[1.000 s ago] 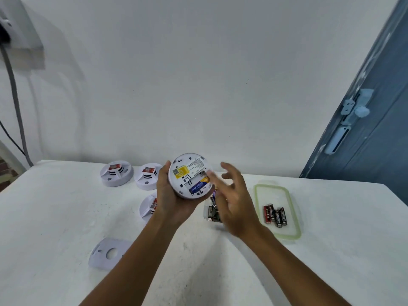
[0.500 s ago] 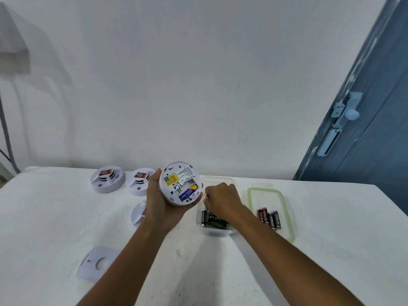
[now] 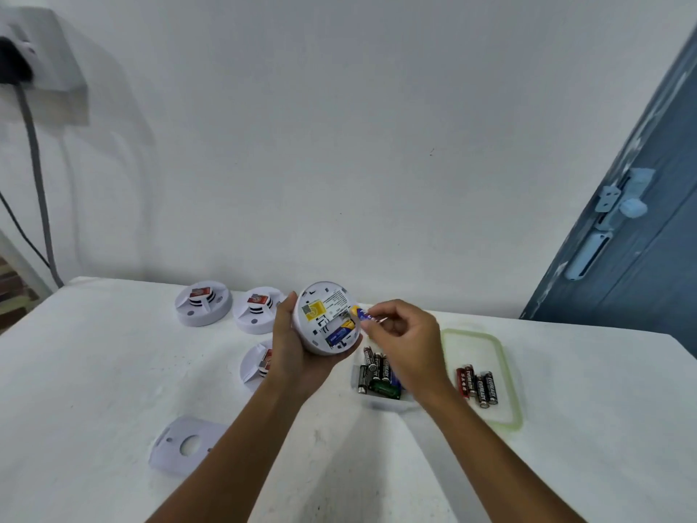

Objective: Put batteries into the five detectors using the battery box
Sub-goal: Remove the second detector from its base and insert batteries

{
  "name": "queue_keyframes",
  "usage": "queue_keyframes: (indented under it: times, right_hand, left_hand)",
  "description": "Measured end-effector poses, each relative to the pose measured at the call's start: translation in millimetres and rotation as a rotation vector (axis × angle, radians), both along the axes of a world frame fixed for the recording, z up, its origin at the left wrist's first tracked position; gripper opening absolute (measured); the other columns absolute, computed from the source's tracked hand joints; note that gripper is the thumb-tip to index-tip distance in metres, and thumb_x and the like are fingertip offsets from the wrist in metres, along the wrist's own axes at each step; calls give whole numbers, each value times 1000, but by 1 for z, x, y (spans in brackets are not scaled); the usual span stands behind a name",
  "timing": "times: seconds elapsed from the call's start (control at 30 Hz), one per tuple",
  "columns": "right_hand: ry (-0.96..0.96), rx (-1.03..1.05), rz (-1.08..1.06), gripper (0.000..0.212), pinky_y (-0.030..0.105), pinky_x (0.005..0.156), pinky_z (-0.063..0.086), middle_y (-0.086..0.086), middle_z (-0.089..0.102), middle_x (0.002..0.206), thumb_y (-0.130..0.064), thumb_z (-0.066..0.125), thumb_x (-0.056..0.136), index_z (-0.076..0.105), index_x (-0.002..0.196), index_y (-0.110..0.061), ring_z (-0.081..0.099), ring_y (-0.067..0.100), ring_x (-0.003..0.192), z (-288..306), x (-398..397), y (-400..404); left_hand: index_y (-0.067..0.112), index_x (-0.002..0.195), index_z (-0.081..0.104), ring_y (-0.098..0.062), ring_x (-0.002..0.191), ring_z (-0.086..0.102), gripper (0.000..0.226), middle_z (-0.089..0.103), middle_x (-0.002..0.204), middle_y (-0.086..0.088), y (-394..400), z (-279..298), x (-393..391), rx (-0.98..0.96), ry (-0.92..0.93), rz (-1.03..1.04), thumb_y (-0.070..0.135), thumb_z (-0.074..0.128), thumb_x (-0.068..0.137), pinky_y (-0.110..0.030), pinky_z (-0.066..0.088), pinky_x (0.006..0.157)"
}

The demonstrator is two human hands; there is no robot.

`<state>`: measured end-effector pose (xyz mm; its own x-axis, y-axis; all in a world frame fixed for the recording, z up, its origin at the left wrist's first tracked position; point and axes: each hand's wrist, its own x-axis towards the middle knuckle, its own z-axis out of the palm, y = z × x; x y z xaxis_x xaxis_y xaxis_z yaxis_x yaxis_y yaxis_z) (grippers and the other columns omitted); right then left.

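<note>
Head view showed the left hand (image 3: 292, 351) gripping a round white plastic detector (image 3: 327, 318) while right hand (image 3: 405, 343) fingers pinched a blue cylindrical battery (image 3: 363, 314) at its compartment.

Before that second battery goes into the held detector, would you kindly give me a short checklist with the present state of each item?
1. Detector gripped by the left hand, back facing the camera: ok.
2. Blue battery pinched in the right hand: ok.
3. One battery already seated: ok.
4. Second slot free: ok.
5. Polarity of the pinched battery: cannot tell.
6. Battery box within reach: ok.
</note>
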<state>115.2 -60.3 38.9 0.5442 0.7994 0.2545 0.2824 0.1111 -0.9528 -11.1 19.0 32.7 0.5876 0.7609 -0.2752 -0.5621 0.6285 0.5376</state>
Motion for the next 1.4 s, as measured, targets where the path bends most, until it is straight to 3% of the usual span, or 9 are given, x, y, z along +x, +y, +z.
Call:
queue_keyframes:
  times: [0.2, 0.4, 0.57, 0.8, 0.9, 1.0, 1.13, 1.27, 1.4]
  right_hand:
    - [-353, 114, -44, 10, 5, 62, 42, 3, 63, 78, -7, 78, 72, 72, 81, -4, 57, 0, 69, -3, -22, -2]
    - [-380, 32, 60, 28, 5, 78, 45, 3, 60, 98, -8, 77, 75, 73, 102, -3, 60, 7, 88, 3, -34, -3]
    - [-192, -34, 38, 34, 13, 77, 47, -5, 62, 96, -14, 85, 65, 73, 97, -15, 59, 8, 92, 10, -31, -4]
    - [224, -191, 52, 97, 10, 69, 47, -4, 39, 130, -16, 91, 58, 36, 135, -36, 42, 15, 119, 13, -21, -5]
    - [280, -219, 82, 107, 25, 86, 54, -2, 41, 136, -17, 92, 55, 31, 141, -37, 46, 22, 122, 9, -20, -4]
    - [317, -225, 91, 107, 39, 95, 52, -1, 45, 135, -18, 93, 54, 32, 140, -37, 51, 24, 121, 7, -20, -4]
    - [423, -182, 117, 98, 23, 78, 56, -5, 59, 113, -7, 90, 56, 38, 136, -31, 62, 17, 104, 11, -24, -5]
    - [427, -143, 92, 88, 22, 73, 57, -6, 63, 105, -5, 88, 58, 45, 131, -28, 65, 13, 96, 12, -35, -6]
    - [364, -41, 127, 60, 24, 73, 57, -2, 65, 110, -5, 77, 75, 53, 126, -26, 64, 15, 102, 11, -36, -12]
  left_hand:
    - [12, 113, 65, -32, 97, 62, 53, 72, 100, -17, -7, 6, 4, 13, 26, -25, 54, 38, 94, -46, 52, 82]
    - [8, 110, 66, -27, 89, 68, 54, 70, 98, -15, -10, 10, 1, 22, 14, -39, 51, 48, 84, -37, 55, 81]
    - [8, 113, 65, -29, 90, 69, 55, 71, 101, -17, -13, 8, 0, 23, 1, -32, 53, 40, 92, -42, 54, 85]
    - [14, 106, 68, -33, 92, 68, 51, 73, 99, -17, -18, 12, 1, 87, 12, -47, 51, 35, 94, -49, 50, 86]
    - [14, 105, 69, -32, 88, 70, 52, 73, 101, -17, -18, 11, 0, 84, -9, -79, 52, 36, 92, -50, 48, 90]
    - [14, 113, 66, -33, 97, 67, 54, 71, 110, -17, -18, 9, -1, 92, -26, -109, 53, 43, 83, -50, 48, 91]
    - [14, 116, 65, -33, 96, 70, 58, 69, 116, -17, -18, 8, -3, 89, -52, -145, 53, 46, 78, -48, 53, 87]
    - [13, 123, 63, -34, 100, 68, 61, 67, 120, -17, -16, 6, -6, 86, -52, -137, 53, 44, 82, -48, 53, 88]
    - [11, 106, 74, -35, 102, 67, 57, 67, 118, -19, -15, 4, -11, 60, -76, -116, 52, 39, 89, -49, 50, 92]
